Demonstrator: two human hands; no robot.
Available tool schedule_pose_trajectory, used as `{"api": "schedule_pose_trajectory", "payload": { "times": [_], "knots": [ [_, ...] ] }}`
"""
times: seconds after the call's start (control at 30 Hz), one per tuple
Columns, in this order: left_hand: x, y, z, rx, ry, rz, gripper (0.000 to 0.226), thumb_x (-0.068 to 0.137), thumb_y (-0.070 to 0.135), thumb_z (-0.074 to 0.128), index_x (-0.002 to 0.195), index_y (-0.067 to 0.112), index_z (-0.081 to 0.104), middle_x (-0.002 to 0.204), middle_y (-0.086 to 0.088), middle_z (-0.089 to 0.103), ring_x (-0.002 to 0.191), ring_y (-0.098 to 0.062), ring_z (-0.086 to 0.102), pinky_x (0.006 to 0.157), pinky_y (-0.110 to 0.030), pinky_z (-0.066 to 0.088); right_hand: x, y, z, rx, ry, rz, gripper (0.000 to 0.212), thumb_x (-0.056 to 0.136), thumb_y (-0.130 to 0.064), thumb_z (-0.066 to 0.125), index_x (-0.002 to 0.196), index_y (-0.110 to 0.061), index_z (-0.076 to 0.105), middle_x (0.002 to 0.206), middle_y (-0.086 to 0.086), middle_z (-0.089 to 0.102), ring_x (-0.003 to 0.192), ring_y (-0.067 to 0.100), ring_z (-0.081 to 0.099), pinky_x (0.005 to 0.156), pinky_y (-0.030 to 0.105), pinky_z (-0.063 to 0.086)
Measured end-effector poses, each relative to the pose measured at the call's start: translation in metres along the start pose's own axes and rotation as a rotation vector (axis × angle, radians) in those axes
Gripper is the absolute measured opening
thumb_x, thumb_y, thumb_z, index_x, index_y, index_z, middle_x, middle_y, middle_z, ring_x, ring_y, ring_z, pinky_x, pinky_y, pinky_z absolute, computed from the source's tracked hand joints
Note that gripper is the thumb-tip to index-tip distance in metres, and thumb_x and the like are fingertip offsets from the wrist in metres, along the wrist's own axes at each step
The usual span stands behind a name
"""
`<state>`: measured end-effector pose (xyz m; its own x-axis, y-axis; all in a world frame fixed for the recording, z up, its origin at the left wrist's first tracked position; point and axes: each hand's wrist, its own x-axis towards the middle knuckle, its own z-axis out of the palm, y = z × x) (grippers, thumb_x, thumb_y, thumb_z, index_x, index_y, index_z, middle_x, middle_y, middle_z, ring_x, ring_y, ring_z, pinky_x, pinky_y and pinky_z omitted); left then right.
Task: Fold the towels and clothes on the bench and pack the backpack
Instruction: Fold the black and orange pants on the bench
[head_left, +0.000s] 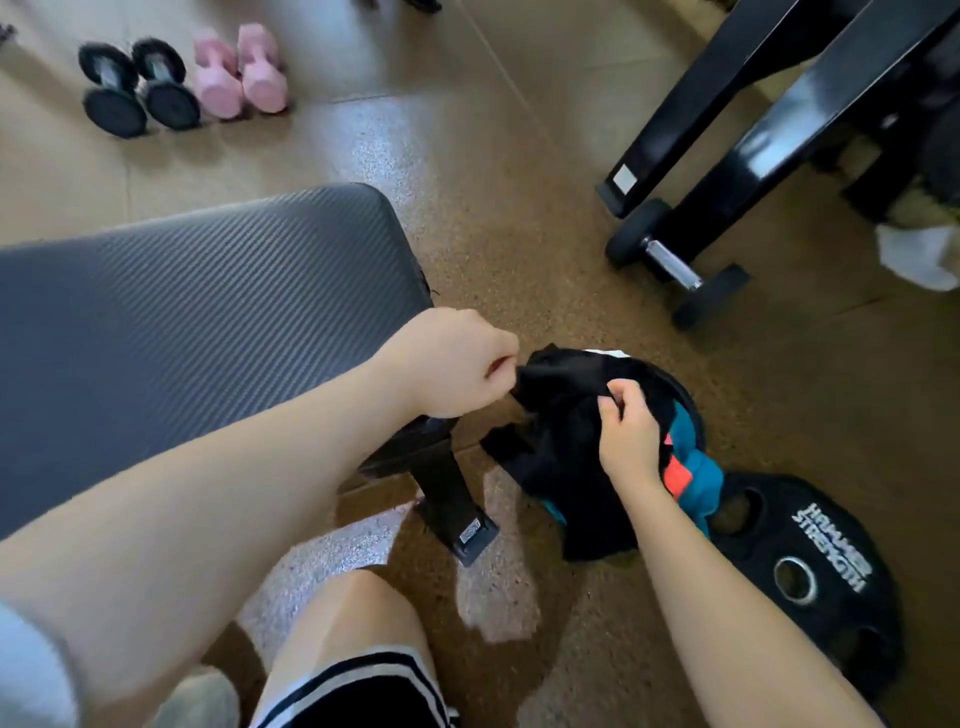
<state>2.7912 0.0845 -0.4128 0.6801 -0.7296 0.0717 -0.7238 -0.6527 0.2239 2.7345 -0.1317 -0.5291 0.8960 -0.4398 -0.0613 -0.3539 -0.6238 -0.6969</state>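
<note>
Pinching the black backpack (558, 415) at its rim, the left hand (457, 361) and right hand (631, 431) both clench the fabric, probably to pull its mouth apart. It sits on the floor over a weight plate (810, 561), just beside the gray desk (197, 312), with teal cloth (698, 478) showing inside.

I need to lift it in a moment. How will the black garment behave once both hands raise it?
Probably floppy: the black garment already sags in folds between the left hand and right hand. Likely light, since a fingertip grip holds it. Its loose lower end may drag over the weight plate.
</note>
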Motion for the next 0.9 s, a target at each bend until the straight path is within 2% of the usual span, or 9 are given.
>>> {"api": "schedule_pose_trajectory", "payload": {
  "times": [0.17, 0.3, 0.37, 0.43, 0.53, 0.63, 0.73, 0.83, 0.9],
  "knots": [
    [-0.006, 0.002, -0.003, 0.058, 0.160, 0.111, 0.028, 0.090, 0.028, 0.030, 0.066, 0.017, 0.038, 0.054, 0.001, 0.043, 0.056, -0.026, 0.053, 0.060, -0.031, 0.034, -0.032, -0.080, -0.053, 0.178, 0.082, -0.057, 0.021, 0.099, -0.016, 0.040, 0.117, -0.011, 0.050, 0.105, -0.001, 0.055, 0.095, 0.012, 0.048, 0.073, 0.014, 0.027],
    [-0.012, 0.004, -0.013, -0.002, 0.186, 0.110, 0.035, 0.093, 0.029, 0.029, 0.071, 0.010, 0.048, 0.060, -0.009, 0.059, 0.058, -0.032, 0.057, 0.056, -0.034, 0.036, -0.050, -0.126, -0.072, 0.274, 0.067, 0.057, 0.017, 0.098, -0.020, 0.042, 0.111, -0.021, 0.052, 0.108, 0.001, 0.059, 0.101, 0.017, 0.055, 0.089, 0.032, 0.044],
    [-0.017, 0.008, -0.036, -0.154, 0.102, 0.039, 0.036, 0.098, 0.032, 0.026, 0.100, 0.008, 0.053, 0.075, -0.012, 0.065, 0.070, -0.035, 0.060, 0.062, -0.037, 0.043, -0.067, -0.146, -0.081, 0.296, 0.021, 0.150, 0.013, 0.096, -0.020, 0.045, 0.105, -0.024, 0.055, 0.102, 0.001, 0.061, 0.099, 0.019, 0.058, 0.087, 0.035, 0.047],
    [-0.018, 0.011, -0.074, -0.331, 0.047, -0.039, 0.030, 0.100, 0.028, 0.030, 0.115, 0.011, 0.050, 0.089, -0.011, 0.067, 0.081, -0.032, 0.061, 0.072, -0.039, 0.046, -0.082, -0.179, -0.098, 0.308, -0.018, 0.188, 0.013, 0.095, -0.021, 0.047, 0.103, -0.023, 0.057, 0.094, 0.000, 0.061, 0.090, 0.018, 0.058, 0.078, 0.033, 0.048],
    [-0.028, 0.029, -0.154, -0.511, 0.033, 0.008, 0.030, 0.099, 0.028, 0.034, 0.101, 0.011, 0.058, 0.089, -0.003, 0.065, 0.083, -0.025, 0.059, 0.076, -0.039, 0.045, -0.097, -0.236, -0.133, 0.361, -0.042, 0.237, 0.015, 0.094, -0.021, 0.049, 0.106, -0.019, 0.058, 0.096, 0.004, 0.063, 0.091, 0.020, 0.059, 0.079, 0.035, 0.049],
    [-0.044, 0.048, -0.235, -0.525, -0.072, 0.063, 0.047, 0.092, 0.047, 0.027, 0.094, 0.013, 0.060, 0.087, 0.001, 0.065, 0.079, -0.019, 0.059, 0.072, -0.038, 0.047, -0.109, -0.301, -0.189, 0.468, -0.036, 0.262, 0.011, 0.092, -0.021, 0.054, 0.100, -0.021, 0.062, 0.099, 0.010, 0.064, 0.096, 0.024, 0.060, 0.087, 0.043, 0.050],
    [-0.052, 0.060, -0.314, -0.502, -0.207, 0.077, 0.041, 0.090, 0.048, 0.046, 0.119, 0.021, 0.054, 0.116, 0.004, 0.060, 0.101, -0.015, 0.058, 0.086, -0.034, 0.049, -0.116, -0.369, -0.253, 0.599, 0.039, 0.296, 0.012, 0.092, -0.017, 0.054, 0.090, -0.026, 0.062, 0.093, 0.002, 0.064, 0.092, 0.020, 0.059, 0.083, 0.037, 0.050],
    [-0.065, 0.070, -0.381, -0.492, -0.192, 0.126, 0.080, 0.071, 0.057, 0.068, 0.137, 0.022, 0.037, 0.136, 0.006, 0.045, 0.121, -0.012, 0.044, 0.099, -0.028, 0.037, -0.126, -0.428, -0.309, 0.763, 0.052, 0.367, 0.013, 0.093, -0.019, 0.053, 0.090, -0.025, 0.065, 0.102, 0.004, 0.065, 0.102, 0.022, 0.060, 0.093, 0.040, 0.050],
    [-0.073, 0.072, -0.410, -0.443, -0.177, 0.096, 0.081, 0.071, 0.050, 0.072, 0.138, 0.021, 0.036, 0.138, 0.003, 0.044, 0.124, -0.016, 0.042, 0.102, -0.031, 0.035, -0.136, -0.458, -0.337, 0.905, 0.015, 0.392, 0.017, 0.095, -0.018, 0.050, 0.089, -0.022, 0.066, 0.097, 0.001, 0.068, 0.095, 0.017, 0.063, 0.086, 0.034, 0.053]
  ]
}}
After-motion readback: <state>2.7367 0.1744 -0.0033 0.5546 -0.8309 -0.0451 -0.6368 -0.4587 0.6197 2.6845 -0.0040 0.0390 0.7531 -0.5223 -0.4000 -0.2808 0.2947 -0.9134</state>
